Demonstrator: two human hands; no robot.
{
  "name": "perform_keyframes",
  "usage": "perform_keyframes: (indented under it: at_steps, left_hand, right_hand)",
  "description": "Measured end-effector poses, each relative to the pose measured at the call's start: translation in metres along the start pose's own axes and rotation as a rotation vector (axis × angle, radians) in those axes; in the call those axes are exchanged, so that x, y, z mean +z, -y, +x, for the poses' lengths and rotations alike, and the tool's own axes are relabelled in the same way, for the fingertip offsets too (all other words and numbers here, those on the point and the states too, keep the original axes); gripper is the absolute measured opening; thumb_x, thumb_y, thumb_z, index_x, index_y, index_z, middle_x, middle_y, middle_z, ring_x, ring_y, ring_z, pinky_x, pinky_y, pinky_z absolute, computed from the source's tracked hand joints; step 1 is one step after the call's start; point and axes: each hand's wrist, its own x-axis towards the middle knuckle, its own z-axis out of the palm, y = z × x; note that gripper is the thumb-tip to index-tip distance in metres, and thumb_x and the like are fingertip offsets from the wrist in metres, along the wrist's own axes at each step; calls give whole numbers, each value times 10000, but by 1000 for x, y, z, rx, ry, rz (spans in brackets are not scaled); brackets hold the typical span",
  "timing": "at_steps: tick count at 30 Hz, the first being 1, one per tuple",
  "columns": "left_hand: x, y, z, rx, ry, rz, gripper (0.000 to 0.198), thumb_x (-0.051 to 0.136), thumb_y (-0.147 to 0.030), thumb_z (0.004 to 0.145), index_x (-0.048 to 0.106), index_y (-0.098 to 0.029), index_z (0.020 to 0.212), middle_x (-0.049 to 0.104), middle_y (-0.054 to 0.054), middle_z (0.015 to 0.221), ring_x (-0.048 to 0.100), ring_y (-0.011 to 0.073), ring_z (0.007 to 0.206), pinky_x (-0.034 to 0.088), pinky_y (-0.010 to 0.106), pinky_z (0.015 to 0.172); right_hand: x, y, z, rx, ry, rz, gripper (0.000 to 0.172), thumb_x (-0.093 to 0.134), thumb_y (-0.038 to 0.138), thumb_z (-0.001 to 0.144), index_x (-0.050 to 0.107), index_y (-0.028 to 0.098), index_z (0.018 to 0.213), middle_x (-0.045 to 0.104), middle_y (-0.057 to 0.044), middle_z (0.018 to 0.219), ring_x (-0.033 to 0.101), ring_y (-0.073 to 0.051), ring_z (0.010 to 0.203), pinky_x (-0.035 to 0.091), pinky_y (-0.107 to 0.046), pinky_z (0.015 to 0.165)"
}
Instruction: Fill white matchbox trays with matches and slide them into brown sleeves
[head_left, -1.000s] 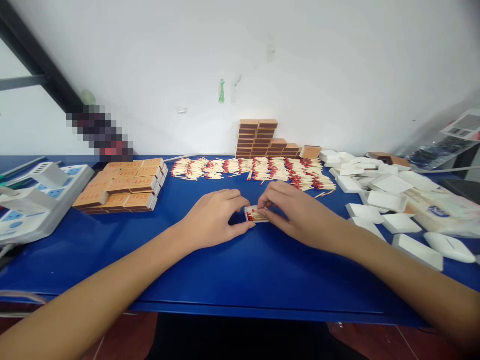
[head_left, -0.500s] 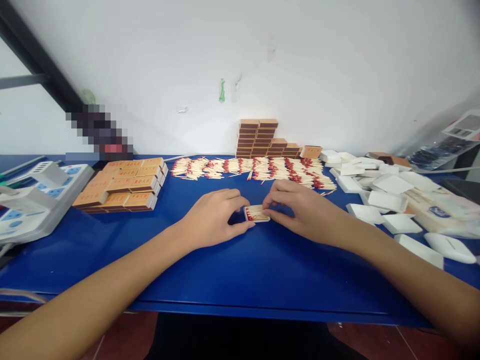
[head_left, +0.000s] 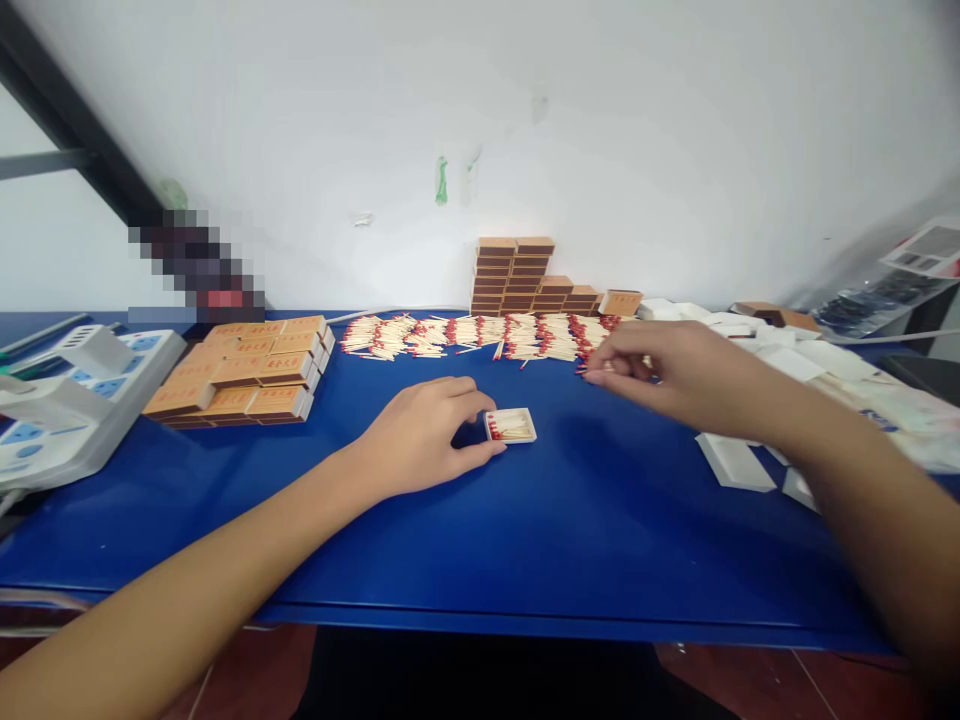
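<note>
A small white matchbox tray (head_left: 533, 430) lies on the blue table with several red-headed matches (head_left: 498, 428) inside. My left hand (head_left: 420, 435) steadies the tray's left end between thumb and index finger. Farther right, my right hand (head_left: 667, 375) is at the near right edge of a long row of loose matches (head_left: 480, 332), its fingers closed on some of them. Red match heads show beside its fingertips. The hand covers the right end of the row, so how many matches it holds is hidden.
Orange closed matchboxes (head_left: 255, 365) are stacked on the left, beside a white power strip (head_left: 142, 390). More matchboxes (head_left: 514, 275) stand against the wall. Loose white trays (head_left: 735, 462) are heaped on the right, partly behind my right forearm, near a plastic-wrapped pack (head_left: 911, 430).
My right hand has left the tray and moved up and right to the loose matches. My left hand stays at the tray, whose right end is now uncovered.
</note>
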Motion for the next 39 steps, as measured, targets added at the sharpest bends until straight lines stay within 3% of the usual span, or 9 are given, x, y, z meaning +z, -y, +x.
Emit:
perform_keyframes:
  at_steps: [4,7,12,16,21,25,31,36,39]
  left_hand:
    - [-1,2,-2,-7,2,17,292,790,-400,1003,777,-184,1198,735,35,1014,709,207,897,524,342,765]
    - [-1,2,-2,-6,-2,24,294,791,-404,1004,776,-186,1200,738,36,1012,708,205,890,519,338,759]
    - [-2,2,-3,1,-2,16,283,783,-408,1011,777,-184,1184,741,42,1020,708,206,899,517,334,776]
    - [-3,1,-3,-2,4,21,281,788,-404,1007,778,-188,1187,739,40,1014,706,210,899,511,337,772]
    - [-4,2,-4,-1,2,5,273,787,-399,1006,781,-186,1176,737,38,1012,704,210,899,516,344,774]
    - [-3,2,-4,0,0,7,267,785,-398,1007,784,-184,1165,737,37,1006,701,208,885,515,344,761]
    - [-3,2,-3,1,2,15,296,793,-398,1003,780,-174,1197,736,43,1014,707,213,899,530,350,775]
    - [-3,2,-3,-4,15,25,287,782,-415,1011,779,-190,1188,742,45,1020,714,214,917,536,344,790]
    - [-3,2,-3,-1,17,33,295,781,-417,1012,776,-189,1200,740,48,1016,716,216,922,537,340,794]
  right_hand:
    - [-24,-54,-12,222,252,12,373,716,625,954,806,264,979,755,-90,836,611,-218,680,436,-377,624]
    - [-26,-67,-16,323,333,29,445,717,668,928,802,245,1037,731,-90,834,606,-225,706,456,-390,651]
    - [-18,-53,-10,282,384,48,511,647,736,941,778,242,942,637,-64,742,536,-203,665,400,-361,612]
    - [-13,-40,-6,276,409,60,579,575,794,970,723,235,934,700,-93,848,581,-217,732,440,-367,667]
    - [-22,-39,-10,294,300,107,715,500,932,936,711,250,983,754,-119,983,652,-263,856,479,-394,753]
    - [-20,-31,-9,295,280,131,679,530,902,947,722,253,1008,762,-108,1006,658,-255,857,488,-391,758]
    - [-2,-11,-3,263,406,108,630,564,839,937,733,234,974,712,-81,849,592,-220,723,446,-359,664]
    - [-31,-61,-20,330,348,-14,618,555,816,956,782,242,984,764,-118,969,628,-253,819,463,-401,750]
    - [-42,-88,-27,367,425,8,609,642,822,899,827,266,1066,713,-97,866,586,-243,757,436,-397,702]
